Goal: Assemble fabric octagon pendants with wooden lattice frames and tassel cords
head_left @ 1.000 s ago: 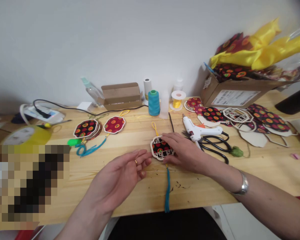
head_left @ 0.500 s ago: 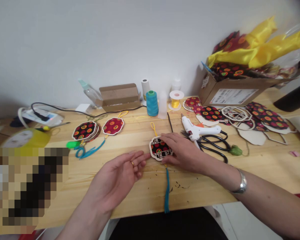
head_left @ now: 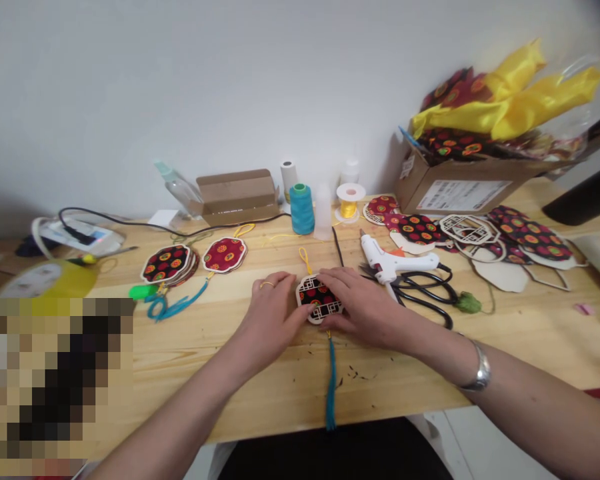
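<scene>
A tasselled ornament (head_left: 316,297) lies on the wooden table in front of me, black patterned cloth under a pale lattice frame. Its yellow loop (head_left: 304,257) points away from me, and its teal tassel (head_left: 331,383) hangs toward the table's front edge. My left hand (head_left: 273,307) is closed on the left rim, thumb on the face. My right hand (head_left: 363,303) covers the right side, fingers on the upper edge and thumb near the lower edge. To the right lie a white glue gun (head_left: 395,257) and black-handled scissors (head_left: 425,287).
Finished-looking ornaments (head_left: 167,263) and a red one (head_left: 224,255) lie at left. Behind stand a teal thread cone (head_left: 301,210), a yellow cord spool (head_left: 349,203) and an open carton (head_left: 240,197). Lattice frames (head_left: 465,228) and cloth pieces spread before a cardboard box (head_left: 460,190) at right.
My left hand has turned from palm-up to palm-down and moved right and up, closing on the ornament's left rim. My right hand stays on the right side.
</scene>
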The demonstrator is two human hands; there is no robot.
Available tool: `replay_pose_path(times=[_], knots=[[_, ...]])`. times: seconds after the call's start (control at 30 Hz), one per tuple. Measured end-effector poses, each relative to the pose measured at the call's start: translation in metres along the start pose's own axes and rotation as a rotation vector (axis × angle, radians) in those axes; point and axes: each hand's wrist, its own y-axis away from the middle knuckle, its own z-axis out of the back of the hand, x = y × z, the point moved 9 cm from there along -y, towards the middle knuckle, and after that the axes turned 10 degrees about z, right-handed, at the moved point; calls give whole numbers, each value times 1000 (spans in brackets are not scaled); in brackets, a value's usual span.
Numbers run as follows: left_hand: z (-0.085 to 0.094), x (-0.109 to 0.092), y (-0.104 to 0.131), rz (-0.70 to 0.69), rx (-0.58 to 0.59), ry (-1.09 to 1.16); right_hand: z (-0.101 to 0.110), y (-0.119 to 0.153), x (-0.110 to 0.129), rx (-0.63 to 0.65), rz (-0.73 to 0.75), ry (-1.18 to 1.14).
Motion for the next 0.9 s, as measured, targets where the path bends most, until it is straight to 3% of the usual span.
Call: replay_pose_path(times=[0.13,0.37,0.57,0.9], knots=[[-8,-3,-9,-30,7,-141,-1,-1,0,26,-11,22],[-6,-3,0,-56,10,26,-1,0,0,19,-12,12],[-9,-4,1,-125,48,-16,-1,0,-1,12,-15,30],[-11,-3,1,-107,118,63,-2,0,-2,14,-12,11]])
